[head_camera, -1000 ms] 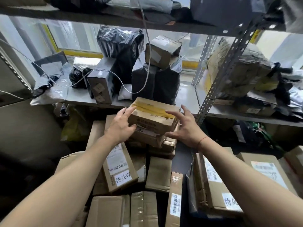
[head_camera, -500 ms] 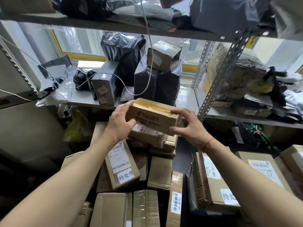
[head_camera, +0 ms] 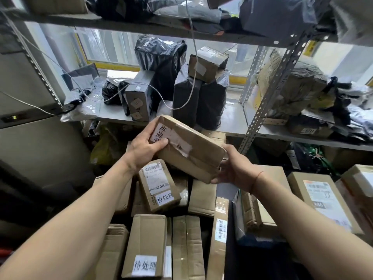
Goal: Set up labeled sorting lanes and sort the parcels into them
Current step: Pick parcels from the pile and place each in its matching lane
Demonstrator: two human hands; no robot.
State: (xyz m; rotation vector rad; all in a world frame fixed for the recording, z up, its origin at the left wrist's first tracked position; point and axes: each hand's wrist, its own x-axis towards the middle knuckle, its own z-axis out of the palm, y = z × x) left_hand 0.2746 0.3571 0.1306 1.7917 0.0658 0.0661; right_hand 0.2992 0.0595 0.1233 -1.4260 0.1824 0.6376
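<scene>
Far to my left, crumpled grey mailer bags (head_camera: pixel 80 102) lie on the metal shelf (head_camera: pixel 113 116), with a white cable (head_camera: pixel 141 85) looping across them. Next along stand a taped grey box (head_camera: pixel 139 102) and tall black-wrapped packages (head_camera: pixel 199 104), one topped by a small cardboard box (head_camera: pixel 207 63). My left hand (head_camera: pixel 144 149) grips one end of the brown parcel (head_camera: pixel 189 147), thumb pressed on its white label, fingers curled behind. I hold the parcel tilted in the air, over the heap of cartons below the shelf. Just under it lies a carton with a 待处理 sticker (head_camera: pixel 159 185). My right hand (head_camera: pixel 235 168) cups the parcel's lower end, fingers wrapped beneath. A perforated shelf post (head_camera: pixel 268 98) rises just behind that hand. Further right sits a labelled box (head_camera: pixel 321 199).
</scene>
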